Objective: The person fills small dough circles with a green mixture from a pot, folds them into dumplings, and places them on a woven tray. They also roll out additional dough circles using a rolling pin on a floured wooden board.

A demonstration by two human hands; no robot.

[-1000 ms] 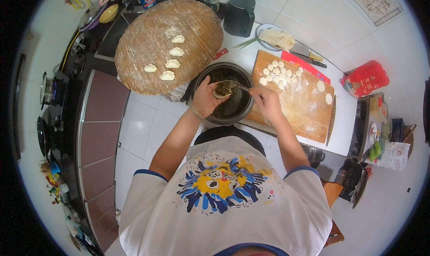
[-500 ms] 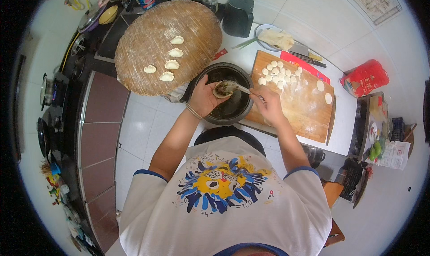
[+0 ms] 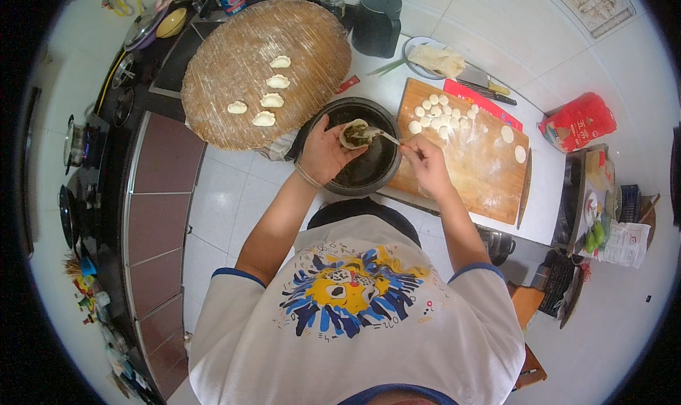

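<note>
Over the dark pot point(image 3: 355, 187), my left hand point(image 3: 323, 152) cups a round dumpling wrapper point(image 3: 345, 137) at its fingers. Dark green filling point(image 3: 360, 132) lies in the wrapper's middle. My right hand point(image 3: 425, 162) grips the handle of a metal spoon point(image 3: 389, 137), whose tip rests at the filling. Left of the pot, a big round woven tray point(image 3: 234, 64) bears several folded dumplings point(image 3: 278, 82). To the right, a floured wooden board point(image 3: 472, 171) carries several small dough pieces point(image 3: 445, 110) and a few flat wrappers point(image 3: 520, 154).
A knife point(image 3: 493, 93) and a red sheet lie along the board's far edge. Behind stand a plate point(image 3: 413, 50) and a dark kettle point(image 3: 377, 23). A red bag point(image 3: 578, 123) is at the far right. A rolling pin point(image 3: 526, 191) lies along the board's right edge.
The spoon has drawn back a little to the right, and its bowl is lower over the wrapper. More of the filling now shows in the wrapper.
</note>
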